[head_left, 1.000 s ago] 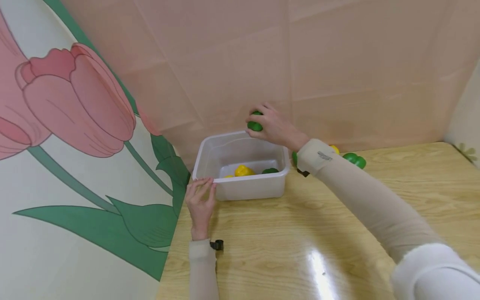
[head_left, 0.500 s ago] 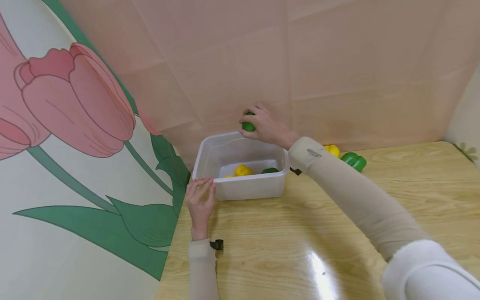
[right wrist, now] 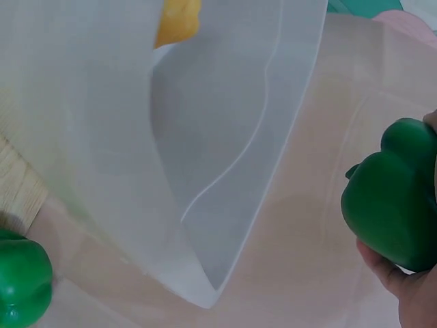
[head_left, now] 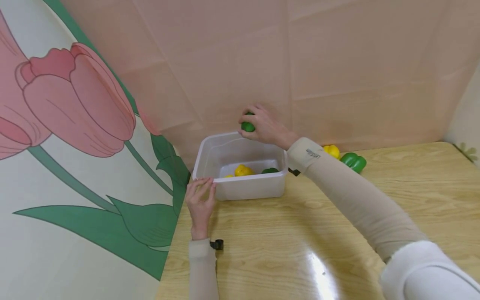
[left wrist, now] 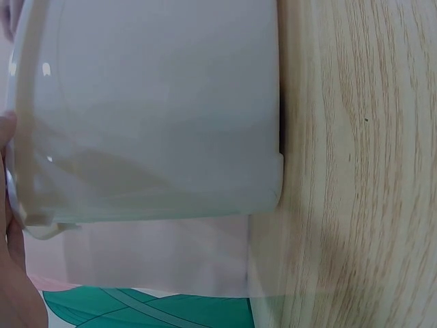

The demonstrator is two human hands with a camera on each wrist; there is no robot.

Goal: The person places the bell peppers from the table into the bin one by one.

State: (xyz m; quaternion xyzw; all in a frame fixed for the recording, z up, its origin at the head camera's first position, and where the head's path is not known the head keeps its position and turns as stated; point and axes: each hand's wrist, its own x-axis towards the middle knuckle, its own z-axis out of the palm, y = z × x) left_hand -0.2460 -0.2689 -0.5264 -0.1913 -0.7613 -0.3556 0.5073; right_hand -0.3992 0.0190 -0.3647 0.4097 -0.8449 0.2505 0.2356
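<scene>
A green bell pepper (head_left: 248, 126) is gripped in my right hand (head_left: 266, 127), just above the back rim of a whitish plastic bin (head_left: 249, 190). In the right wrist view, fingers and thumb wrap the green bell pepper (right wrist: 389, 201), with its stem stub facing the bin. My left hand (head_left: 200, 206) pinches the bin's rim at the front left corner; the left wrist view shows only part of that hand, along the left edge. Inside the bin lie a yellow bell pepper (head_left: 243, 170), a dark green one (head_left: 270, 170) and a sliver of another yellow piece, mostly hidden by the front wall.
On the wooden table (head_left: 270, 241), right of the bin, sit a yellow bell pepper (head_left: 331, 151) and a green bell pepper (head_left: 353, 162), partly behind my right sleeve. A pinkish sheet (head_left: 360, 75) hangs behind; a tulip-painted wall (head_left: 93, 183) borders the left.
My right hand has shifted slightly left over the bin with the green bell pepper, then stayed nearly still. The yellow pepper on the table shows more. My left hand has not moved.
</scene>
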